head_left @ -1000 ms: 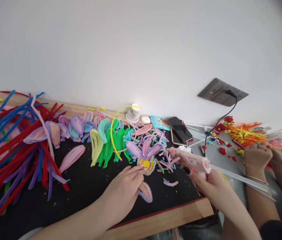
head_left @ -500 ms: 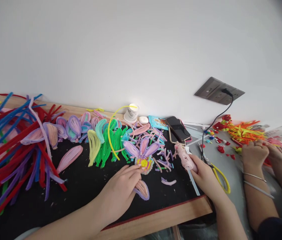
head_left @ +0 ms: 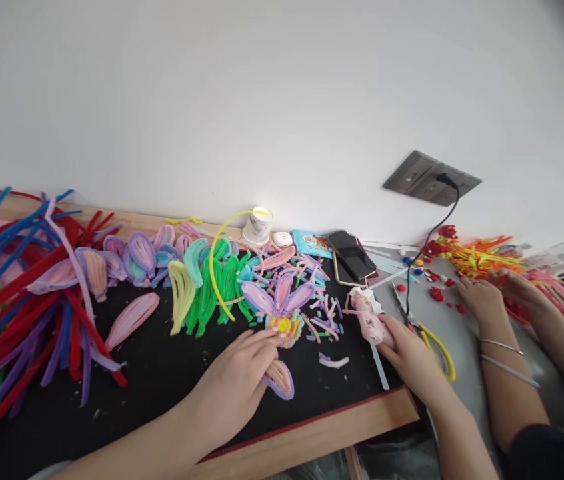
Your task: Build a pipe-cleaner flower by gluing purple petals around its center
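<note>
My left hand (head_left: 235,383) lies on the black mat (head_left: 172,393), fingers pinched on a pink and purple petal (head_left: 278,378). Its fingertips touch the edge of a pipe-cleaner flower (head_left: 282,308) with purple petals and a yellow centre. My right hand (head_left: 409,357) is closed round a pink glue gun (head_left: 369,320), which rests on the mat at its right edge, nozzle pointing away from me. A clear glue stick (head_left: 379,365) sticks out of the gun's back.
Long red, blue and purple pipe cleaners (head_left: 12,280) pile at the left. Finished petals and green leaves (head_left: 202,280) lie behind the flower. A paper cup (head_left: 258,225), two phones (head_left: 351,255), yellow-handled scissors (head_left: 435,347) and a wall socket (head_left: 431,179) are near. Another person's hands (head_left: 492,300) work at the right.
My right hand has carried the glue gun from above the mat down and left, laying it on the mat's right edge. My left hand has stayed on the petal.
</note>
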The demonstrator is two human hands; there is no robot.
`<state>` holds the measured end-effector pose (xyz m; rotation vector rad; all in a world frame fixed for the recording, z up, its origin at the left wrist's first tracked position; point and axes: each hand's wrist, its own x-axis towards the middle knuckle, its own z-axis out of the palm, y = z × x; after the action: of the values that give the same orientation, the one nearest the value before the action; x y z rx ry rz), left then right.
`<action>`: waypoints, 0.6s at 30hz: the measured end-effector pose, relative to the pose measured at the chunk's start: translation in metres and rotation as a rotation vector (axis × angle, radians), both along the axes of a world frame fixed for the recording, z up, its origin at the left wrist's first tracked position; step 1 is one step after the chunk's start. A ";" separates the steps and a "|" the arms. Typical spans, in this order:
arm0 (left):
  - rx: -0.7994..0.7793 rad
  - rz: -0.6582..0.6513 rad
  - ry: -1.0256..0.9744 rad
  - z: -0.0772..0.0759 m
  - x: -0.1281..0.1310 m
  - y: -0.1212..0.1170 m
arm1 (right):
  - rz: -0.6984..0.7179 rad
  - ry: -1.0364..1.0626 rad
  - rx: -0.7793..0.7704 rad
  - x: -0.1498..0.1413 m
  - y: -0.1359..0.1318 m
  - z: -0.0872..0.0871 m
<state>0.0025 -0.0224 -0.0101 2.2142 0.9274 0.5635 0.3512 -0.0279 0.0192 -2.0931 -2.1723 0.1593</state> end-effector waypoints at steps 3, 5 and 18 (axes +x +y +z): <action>-0.005 0.003 0.000 0.001 0.000 0.001 | 0.020 -0.026 0.023 0.004 -0.003 -0.004; 0.000 0.008 -0.004 0.001 0.000 0.001 | 0.035 -0.043 0.034 0.005 -0.006 -0.006; -0.054 0.126 -0.217 0.006 -0.002 -0.002 | 0.091 0.164 0.226 -0.048 -0.022 0.042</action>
<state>0.0008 -0.0244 -0.0044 2.0096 0.9600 0.8100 0.3033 -0.0499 0.0613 -1.7970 -2.0824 0.0853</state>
